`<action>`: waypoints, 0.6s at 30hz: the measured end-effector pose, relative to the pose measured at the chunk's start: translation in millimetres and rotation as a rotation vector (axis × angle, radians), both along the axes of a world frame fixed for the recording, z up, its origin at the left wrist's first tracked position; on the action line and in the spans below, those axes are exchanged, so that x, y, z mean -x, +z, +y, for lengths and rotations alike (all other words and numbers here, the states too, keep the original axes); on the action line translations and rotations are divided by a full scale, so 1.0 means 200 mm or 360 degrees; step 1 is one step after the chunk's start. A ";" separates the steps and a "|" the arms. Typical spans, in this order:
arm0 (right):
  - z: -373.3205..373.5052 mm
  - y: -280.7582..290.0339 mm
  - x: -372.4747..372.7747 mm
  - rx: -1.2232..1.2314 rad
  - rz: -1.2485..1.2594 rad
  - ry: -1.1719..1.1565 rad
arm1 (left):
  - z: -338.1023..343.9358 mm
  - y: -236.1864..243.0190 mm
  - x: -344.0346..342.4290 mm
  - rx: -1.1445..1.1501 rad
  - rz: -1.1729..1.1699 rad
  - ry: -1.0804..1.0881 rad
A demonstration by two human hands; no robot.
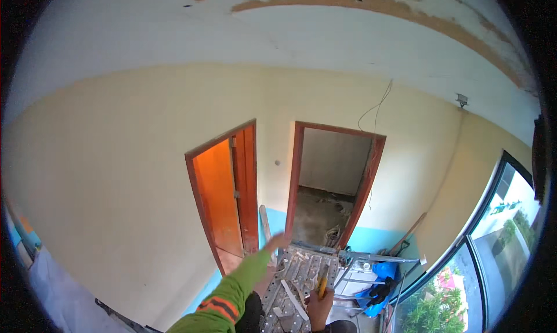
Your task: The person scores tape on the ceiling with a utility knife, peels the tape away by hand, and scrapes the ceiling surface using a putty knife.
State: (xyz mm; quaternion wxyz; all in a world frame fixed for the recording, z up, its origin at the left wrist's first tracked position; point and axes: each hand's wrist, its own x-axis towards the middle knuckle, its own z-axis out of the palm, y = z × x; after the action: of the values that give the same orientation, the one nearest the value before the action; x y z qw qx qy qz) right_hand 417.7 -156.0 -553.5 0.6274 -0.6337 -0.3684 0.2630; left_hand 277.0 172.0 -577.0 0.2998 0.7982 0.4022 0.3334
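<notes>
We grip a slim yellow-handled tool (322, 288) in our right hand (319, 310), above the spattered grey metal platform (301, 267), presumably leaving its tip free; our left hand (278, 241) (closure we cannot tell) reaches its far end, perhaps for balance

Left arm in a lime-green long sleeve (239, 279) with orange and black bands, stretched diagonally up and right from lower edge, looks nearly straight. Bare left hand (279, 240) at far end, back of hand up, small and blurry, finger pose unclear. Bare right hand (320, 307) lower, right of left arm, closer to body, fingers curled in a grip, wrist at lower edge. Dark-clothed legs (250, 313) partly visible at bottom, either side of right hand.
</notes>
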 end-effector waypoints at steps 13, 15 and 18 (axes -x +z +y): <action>-0.14 0.29 0.03 -0.0357 0.0315 -0.0002 | -0.09 -0.44 0.31 0.0290 0.0469 -0.0408; -0.13 0.22 -0.09 -0.0462 0.0314 -0.0223 | -0.20 -0.36 0.18 0.0628 0.0465 -0.0775; -0.17 0.28 -0.23 -0.0586 0.0173 -0.0422 | -0.42 -0.13 0.07 0.0999 0.0617 -0.0775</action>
State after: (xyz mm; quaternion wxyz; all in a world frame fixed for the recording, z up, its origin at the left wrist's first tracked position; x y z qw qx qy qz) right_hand 464.3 -190.7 -498.5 0.7804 -0.5361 -0.2895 0.1405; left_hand 263.1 88.3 -603.9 0.5165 0.7878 0.3330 -0.0412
